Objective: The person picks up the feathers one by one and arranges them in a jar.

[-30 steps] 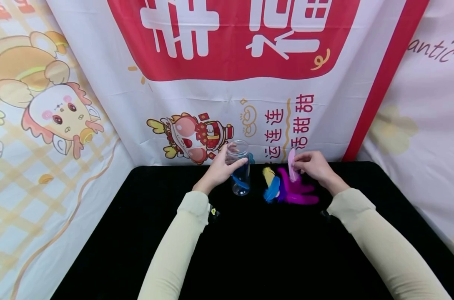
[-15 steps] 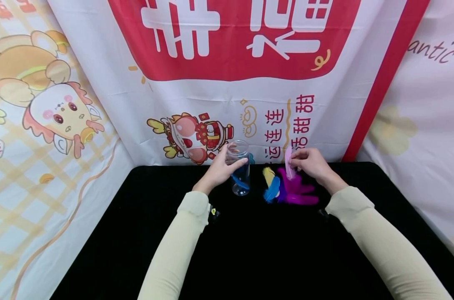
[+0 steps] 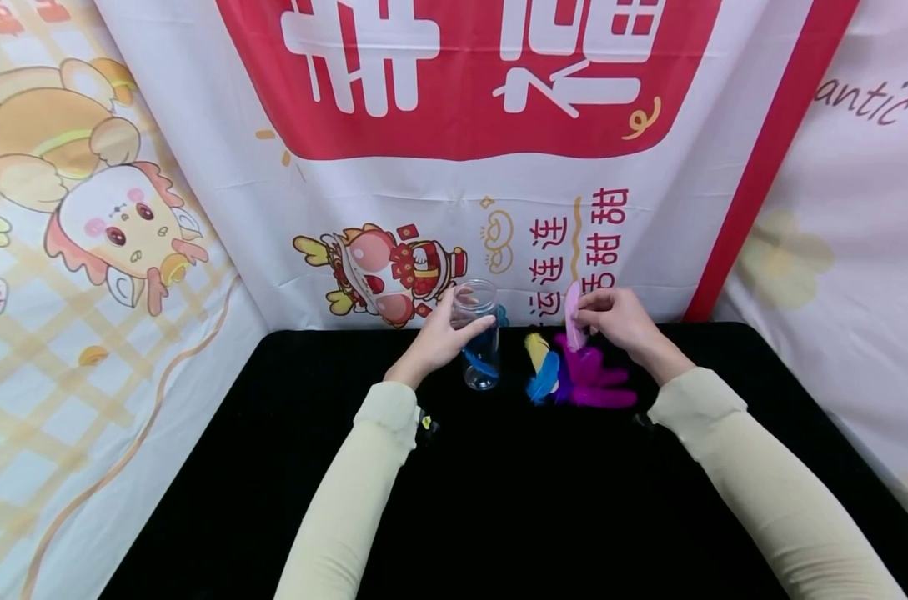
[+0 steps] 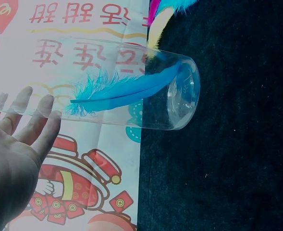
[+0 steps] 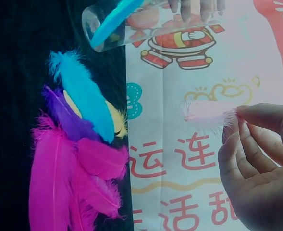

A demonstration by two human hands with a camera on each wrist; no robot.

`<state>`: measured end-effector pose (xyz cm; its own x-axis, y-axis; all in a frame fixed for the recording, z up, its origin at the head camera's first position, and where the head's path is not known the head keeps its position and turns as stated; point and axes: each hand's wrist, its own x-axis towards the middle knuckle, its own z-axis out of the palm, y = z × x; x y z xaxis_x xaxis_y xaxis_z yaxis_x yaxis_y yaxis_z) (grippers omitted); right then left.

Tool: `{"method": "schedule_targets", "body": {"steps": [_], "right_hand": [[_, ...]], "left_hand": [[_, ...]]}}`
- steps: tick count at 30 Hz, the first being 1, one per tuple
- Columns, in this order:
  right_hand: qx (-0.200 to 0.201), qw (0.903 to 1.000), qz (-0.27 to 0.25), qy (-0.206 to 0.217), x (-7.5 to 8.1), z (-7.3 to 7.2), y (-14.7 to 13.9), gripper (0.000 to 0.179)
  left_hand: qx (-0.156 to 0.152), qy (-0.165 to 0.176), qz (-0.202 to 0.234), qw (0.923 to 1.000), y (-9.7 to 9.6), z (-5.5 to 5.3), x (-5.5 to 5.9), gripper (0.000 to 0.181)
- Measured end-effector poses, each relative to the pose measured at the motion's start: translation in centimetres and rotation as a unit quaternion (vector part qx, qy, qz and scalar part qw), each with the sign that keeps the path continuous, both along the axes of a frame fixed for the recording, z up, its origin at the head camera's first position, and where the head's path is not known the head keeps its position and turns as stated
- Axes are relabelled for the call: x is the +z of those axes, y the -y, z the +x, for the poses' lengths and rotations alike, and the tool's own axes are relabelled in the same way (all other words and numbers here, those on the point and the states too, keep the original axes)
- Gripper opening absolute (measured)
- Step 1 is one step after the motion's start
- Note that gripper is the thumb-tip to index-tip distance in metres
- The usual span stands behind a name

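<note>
My left hand grips a clear plastic jar around its upper part, its fingers and thumb on opposite sides. Inside the jar lies a blue feather, one end down at the base. My right hand pinches a pale pink feather between thumb and fingertips, raised over the pile. On the black table beneath it are several magenta feathers, a purple feather, another blue feather and a yellow feather, partly overlapping.
The black-covered table ends at the back against a white and red printed cloth. More printed cloth hangs along the left side, and a white cloth along the right.
My right hand has moved slightly left and up with the pale pink feather, toward the jar. The left hand and jar stay in place.
</note>
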<state>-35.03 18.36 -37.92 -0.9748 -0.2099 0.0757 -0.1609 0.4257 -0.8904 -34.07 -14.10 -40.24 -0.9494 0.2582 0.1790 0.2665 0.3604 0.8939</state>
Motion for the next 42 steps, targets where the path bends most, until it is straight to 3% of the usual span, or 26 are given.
{"method": "schedule_targets", "body": {"steps": [6,15,25,42], "right_hand": [[0.001,1.0,-0.005,-0.003,0.8,0.2,0.3,0.023],[0.002,0.9998,-0.016,-0.011,1.5,0.7,0.9,0.025],[0.006,0.9983,-0.055,-0.014,2.5,1.1,2.0,0.024],[0.008,0.9951,-0.078,-0.06,3.2,1.1,4.0,0.024]], "left_hand": [[0.002,-0.005,-0.001,1.0,-0.1,0.1,0.1,0.07],[-0.008,0.0,0.005,1.0,-0.1,0.1,0.0,0.074],[-0.006,-0.004,0.005,1.0,0.0,0.1,0.0,0.071],[-0.008,0.0,0.002,1.0,0.1,-0.1,0.0,0.084]]}}
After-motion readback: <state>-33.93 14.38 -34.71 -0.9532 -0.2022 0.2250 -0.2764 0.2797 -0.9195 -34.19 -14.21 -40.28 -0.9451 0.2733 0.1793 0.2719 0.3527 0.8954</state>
